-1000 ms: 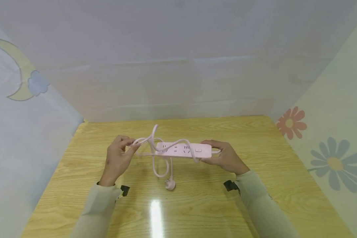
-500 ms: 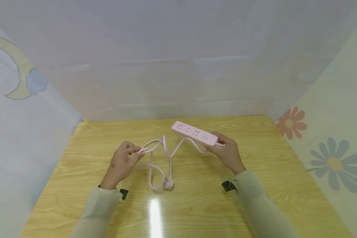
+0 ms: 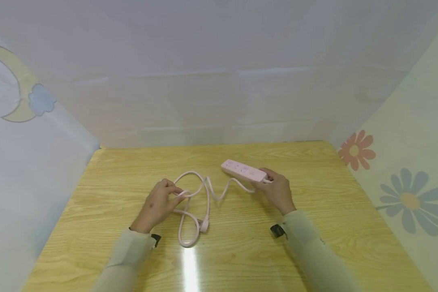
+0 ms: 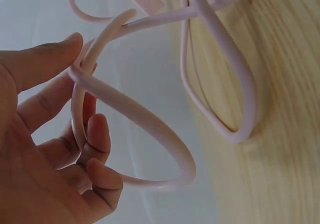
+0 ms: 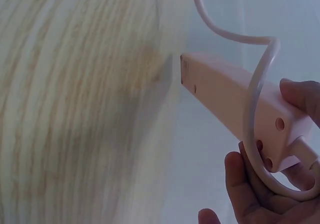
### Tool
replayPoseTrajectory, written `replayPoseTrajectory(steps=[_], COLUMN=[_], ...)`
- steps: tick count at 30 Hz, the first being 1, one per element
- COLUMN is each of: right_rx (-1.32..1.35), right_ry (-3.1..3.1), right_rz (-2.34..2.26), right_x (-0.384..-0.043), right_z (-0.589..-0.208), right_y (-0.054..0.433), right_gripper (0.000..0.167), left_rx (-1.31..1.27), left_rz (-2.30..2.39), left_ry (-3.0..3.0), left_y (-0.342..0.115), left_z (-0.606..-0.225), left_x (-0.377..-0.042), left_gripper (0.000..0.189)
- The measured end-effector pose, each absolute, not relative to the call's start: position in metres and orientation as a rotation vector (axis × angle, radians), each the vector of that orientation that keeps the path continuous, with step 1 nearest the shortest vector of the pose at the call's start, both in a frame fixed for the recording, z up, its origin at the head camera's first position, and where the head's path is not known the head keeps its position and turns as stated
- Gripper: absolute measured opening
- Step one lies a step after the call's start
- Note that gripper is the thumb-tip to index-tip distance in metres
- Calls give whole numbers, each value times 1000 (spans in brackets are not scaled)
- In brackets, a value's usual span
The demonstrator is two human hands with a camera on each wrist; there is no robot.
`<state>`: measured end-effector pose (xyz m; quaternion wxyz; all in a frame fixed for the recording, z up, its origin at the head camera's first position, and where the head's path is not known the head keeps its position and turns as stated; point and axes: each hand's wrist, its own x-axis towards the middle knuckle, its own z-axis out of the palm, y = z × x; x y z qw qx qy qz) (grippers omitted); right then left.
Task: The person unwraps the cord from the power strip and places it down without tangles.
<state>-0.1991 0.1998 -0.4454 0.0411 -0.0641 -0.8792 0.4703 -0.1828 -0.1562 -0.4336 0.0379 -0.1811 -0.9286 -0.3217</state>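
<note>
A pink power strip is held at its cord end by my right hand, sockets facing up. In the right wrist view the thumb lies along one side of the strip and fingers curl beneath its end. My left hand pinches loops of the strip's pink cord between thumb and fingers. The left wrist view shows the cord crossing itself at the fingertips. The plug hangs near the front of the loops, right of the left hand. Slack cord bends between the two hands.
A wood-grain table spreads under both hands, with a bright light reflection near its front. Pale walls stand at the back and both sides, printed with a moon and flowers. Small dark wrist devices sit by both cuffs.
The power strip has swung from level in front of the cord to angled at the right, then lowered. My left hand has moved right and down with the cord, whose loops have spread.
</note>
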Motion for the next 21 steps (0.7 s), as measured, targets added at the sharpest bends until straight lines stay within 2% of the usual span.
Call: replayPoseTrajectory(steps=[6,21], right_rx=[-251,-173], right_ry=[-2780,-3180], right_rz=[1316,516], right_x=[-196,-199], right_z=[-447,-454], right_y=[197,198], right_gripper=[59,70], left_rx=[-605,-634], left_rz=[-1025,-983], left_ry=[-2873,-2826], left_y=[-154,-159], left_z=[-437,-431], left_x=[-180,-178], left_gripper=[27,40])
